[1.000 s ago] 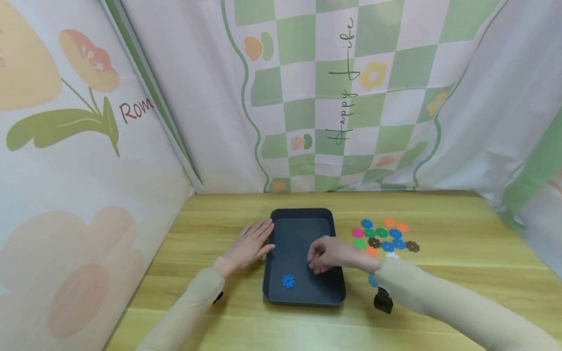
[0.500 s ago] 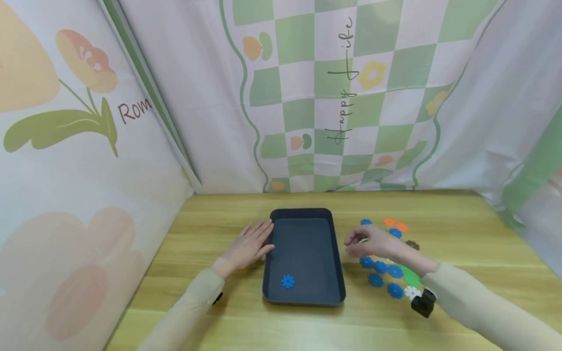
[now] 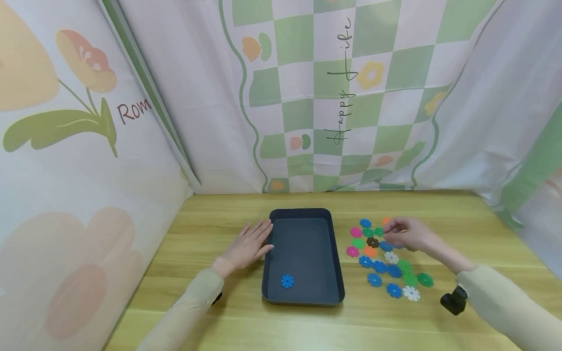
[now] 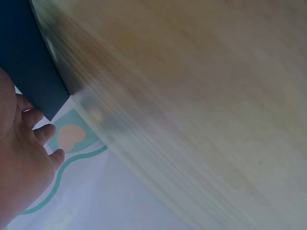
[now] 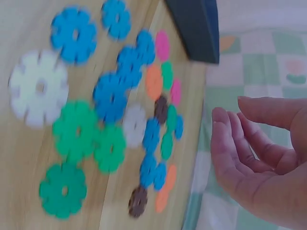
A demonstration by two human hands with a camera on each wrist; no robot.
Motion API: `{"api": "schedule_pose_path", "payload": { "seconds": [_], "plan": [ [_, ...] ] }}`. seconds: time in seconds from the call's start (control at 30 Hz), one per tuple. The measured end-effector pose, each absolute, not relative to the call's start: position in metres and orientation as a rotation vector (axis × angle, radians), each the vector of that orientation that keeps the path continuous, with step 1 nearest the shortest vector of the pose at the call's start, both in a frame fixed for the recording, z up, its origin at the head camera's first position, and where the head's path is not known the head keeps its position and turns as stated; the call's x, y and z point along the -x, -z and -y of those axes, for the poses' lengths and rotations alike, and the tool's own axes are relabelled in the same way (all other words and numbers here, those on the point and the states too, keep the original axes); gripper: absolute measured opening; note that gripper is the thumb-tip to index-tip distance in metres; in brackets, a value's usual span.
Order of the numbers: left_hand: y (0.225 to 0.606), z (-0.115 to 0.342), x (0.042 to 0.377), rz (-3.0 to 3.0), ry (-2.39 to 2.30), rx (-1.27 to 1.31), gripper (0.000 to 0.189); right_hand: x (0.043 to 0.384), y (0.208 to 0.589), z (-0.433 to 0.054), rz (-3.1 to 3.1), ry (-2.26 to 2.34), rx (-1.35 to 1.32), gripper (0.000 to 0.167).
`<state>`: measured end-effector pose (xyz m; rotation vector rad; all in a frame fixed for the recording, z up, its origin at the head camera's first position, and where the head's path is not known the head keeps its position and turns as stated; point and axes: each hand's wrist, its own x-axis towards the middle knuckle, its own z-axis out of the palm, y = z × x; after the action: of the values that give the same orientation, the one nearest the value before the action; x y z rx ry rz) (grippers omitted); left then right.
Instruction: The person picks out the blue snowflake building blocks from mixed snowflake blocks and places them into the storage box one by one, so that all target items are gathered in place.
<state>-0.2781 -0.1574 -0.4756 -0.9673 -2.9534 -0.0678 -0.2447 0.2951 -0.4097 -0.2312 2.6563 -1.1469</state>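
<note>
My left hand lies with straight fingers against the left rim of a dark grey tray; the left wrist view has its fingertips beside the tray's wall. One blue notched plastic disc lies flat in the tray, low and to the left. Over the far right of a spread of coloured discs hovers my right hand, fingers loosely bent. Seen from the right wrist, the thumb stands apart from the fingers with nothing between them. Part of the orange and brown discs is hidden under this hand.
Right of the tray, the wooden table bears several loose discs: pink, white, green, blue and brown. A patterned curtain hangs behind the table, and a printed cloth wall stands at the left.
My right hand has moved from above the tray rightward to over the discs, uncovering the nearer ones. My left hand, the tray and the blue disc inside it have stayed put.
</note>
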Motion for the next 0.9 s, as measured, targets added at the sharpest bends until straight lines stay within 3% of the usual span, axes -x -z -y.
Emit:
{"api": "schedule_pose_path", "payload": {
  "seconds": [0.4,0.9],
  "plan": [
    [0.477,0.159,0.277,2.979,0.052,0.945,0.068,0.272,0.426,-0.332,-2.806,0.907,0.174,0.033],
    [0.472,0.158,0.277,2.969,0.064,0.967,0.068,0.290,0.444,-0.341,-2.862,0.777,0.248,0.024]
  ]
}}
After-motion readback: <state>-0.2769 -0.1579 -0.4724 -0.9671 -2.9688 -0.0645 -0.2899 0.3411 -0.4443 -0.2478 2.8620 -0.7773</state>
